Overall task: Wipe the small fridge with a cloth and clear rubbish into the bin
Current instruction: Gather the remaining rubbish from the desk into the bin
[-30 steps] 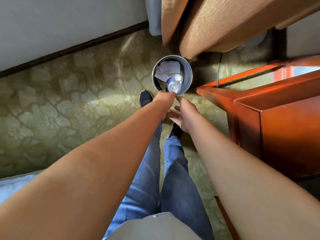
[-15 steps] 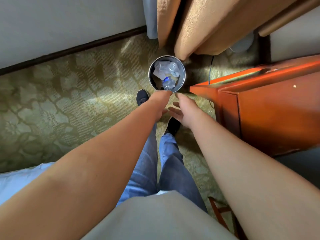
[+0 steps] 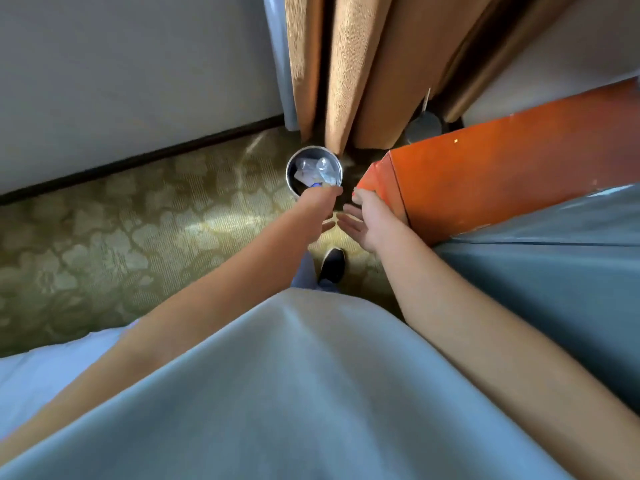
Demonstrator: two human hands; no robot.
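The bin [image 3: 314,171], upper centre of the frame, holds bottles and paper. The left hand [image 3: 320,204] overlaps its near rim, grip hidden; the right hand [image 3: 367,220] is spread, empty. Binning looks finished; wiping the fridge, unseen here, probably follows.

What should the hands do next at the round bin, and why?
Probably draw both hands back from the round metal bin. A clear plastic bottle and crumpled white paper already lie inside it, the right hand is open and holds nothing, and the left hand at the rim shows nothing in it, though its fingers are partly hidden.
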